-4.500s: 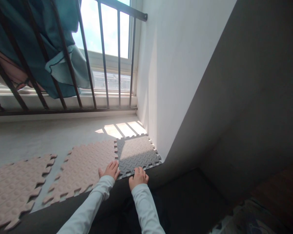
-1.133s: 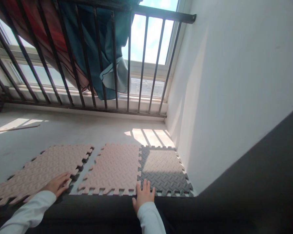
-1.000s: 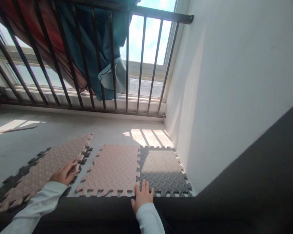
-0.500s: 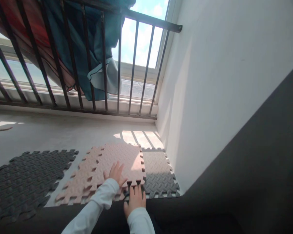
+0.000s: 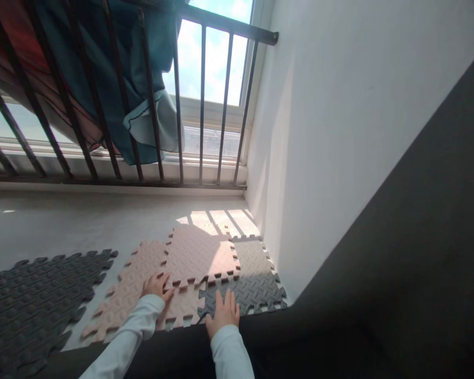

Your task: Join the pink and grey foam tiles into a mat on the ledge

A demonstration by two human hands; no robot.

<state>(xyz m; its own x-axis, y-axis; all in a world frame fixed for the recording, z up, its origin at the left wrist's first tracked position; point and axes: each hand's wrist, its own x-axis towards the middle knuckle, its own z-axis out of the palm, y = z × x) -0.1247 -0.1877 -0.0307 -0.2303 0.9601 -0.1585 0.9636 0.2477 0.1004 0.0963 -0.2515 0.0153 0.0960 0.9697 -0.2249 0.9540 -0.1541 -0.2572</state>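
A pink foam puzzle mat [image 5: 199,252] with toothed edges lies on top of other mats, its front edge pushed back from the ledge's edge. My left hand [image 5: 157,286] rests at that mat's front left corner, fingers spread over the lower pink mat [image 5: 136,268]. On the dark grey foam mat [image 5: 256,295] at the right, my right hand [image 5: 224,311] lies with its fingers stretched out, near the joint with the lower pink mat. The upper pink mat covers part of both mats beneath it.
A larger dark grey mat [image 5: 43,295] lies to the left. Behind the white ledge [image 5: 82,223] stand metal railings [image 5: 201,105], with a blue and red cloth [image 5: 102,84] hanging behind them at the window. A white wall [image 5: 319,131] borders the right side.
The upper pink mat has shifted back toward the window, uncovering more of the grey and lower pink mats. My left hand has come off its middle to its front left corner.
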